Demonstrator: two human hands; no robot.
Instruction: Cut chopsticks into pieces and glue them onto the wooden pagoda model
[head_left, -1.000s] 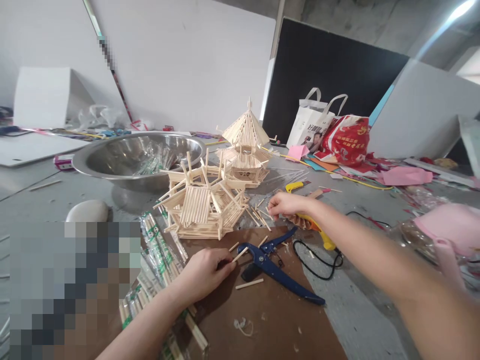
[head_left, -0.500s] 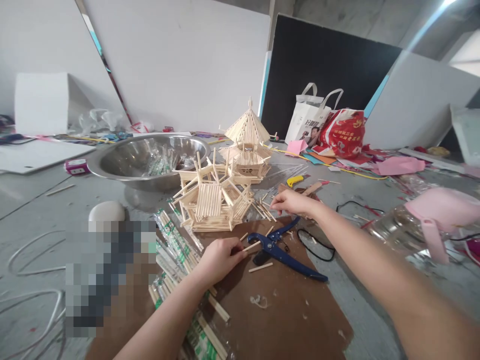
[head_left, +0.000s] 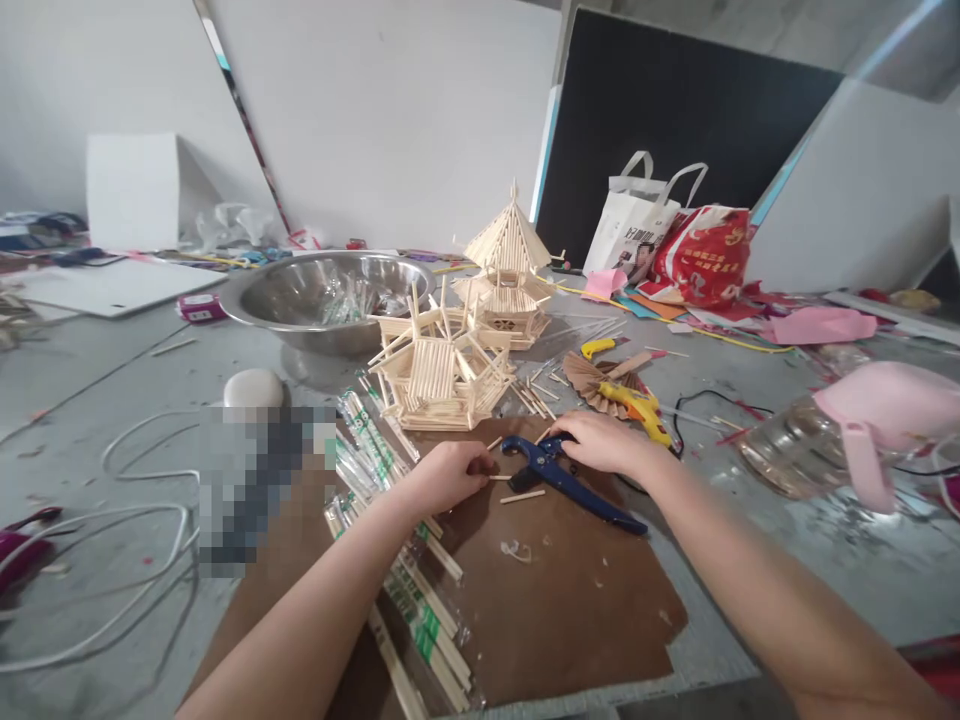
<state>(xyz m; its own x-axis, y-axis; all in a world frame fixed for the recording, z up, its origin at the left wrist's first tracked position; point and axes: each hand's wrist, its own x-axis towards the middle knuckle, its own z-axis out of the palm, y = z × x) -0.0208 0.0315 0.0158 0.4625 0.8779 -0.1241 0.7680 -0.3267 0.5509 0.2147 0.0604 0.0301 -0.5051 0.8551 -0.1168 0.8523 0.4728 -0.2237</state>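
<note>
My left hand [head_left: 448,476] is closed in a pinch on a short wooden stick [head_left: 501,477] over a brown cardboard sheet [head_left: 570,610]. My right hand [head_left: 600,442] rests on the upper handle of blue cutting pliers [head_left: 577,485], fingers curled over it. Another cut stick [head_left: 523,496] lies between the hands. Just beyond stands an unfinished stick-built model [head_left: 439,375], and behind it a finished pagoda model [head_left: 508,270].
Wrapped chopstick packs [head_left: 397,560] lie left of the cardboard. A steel bowl [head_left: 330,295], a yellow glue gun [head_left: 637,405], a folded fan [head_left: 589,375], loose sticks, white cable [head_left: 112,530], bags [head_left: 675,255] and a clear jug with pink lid [head_left: 840,440] crowd the grey table.
My right hand has come back from the loose sticks near the model and settled on the blue pliers. The left hand kept its stick; the view shifted slightly.
</note>
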